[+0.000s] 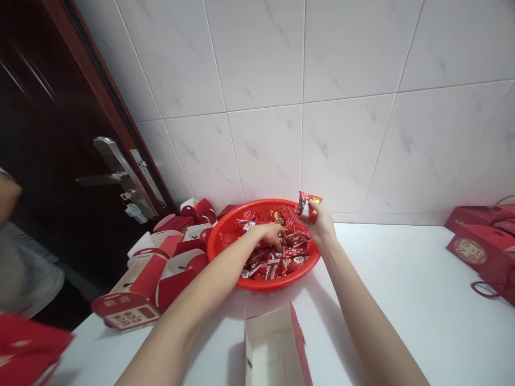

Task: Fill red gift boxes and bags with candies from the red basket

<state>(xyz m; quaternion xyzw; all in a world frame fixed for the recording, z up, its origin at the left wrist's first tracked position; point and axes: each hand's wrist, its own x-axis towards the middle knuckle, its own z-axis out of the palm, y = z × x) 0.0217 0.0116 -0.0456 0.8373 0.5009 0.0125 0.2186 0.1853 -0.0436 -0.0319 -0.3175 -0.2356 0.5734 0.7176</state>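
A round red plastic basket (263, 286) stands against the wall with many red candy packets (295, 252) in it. My left hand (273, 236) reaches down among the packets, its fingers bent onto them; what they grip, if anything, is hidden. Above the basket's right rim, my right hand (319, 220) is closed on a red snack packet (309, 206) with a yellow patch. An open box (271, 348), pale inside and red outside, stands in front of the basket, between my forearms.
Several red and white boxes (134, 300) crowd the table's left side. Red gift boxes (475, 246) with a cord handle stand at the far right. A red box or bag (28, 348) is at lower left. Behind it are a person (24, 268) and a dark door (48, 107).
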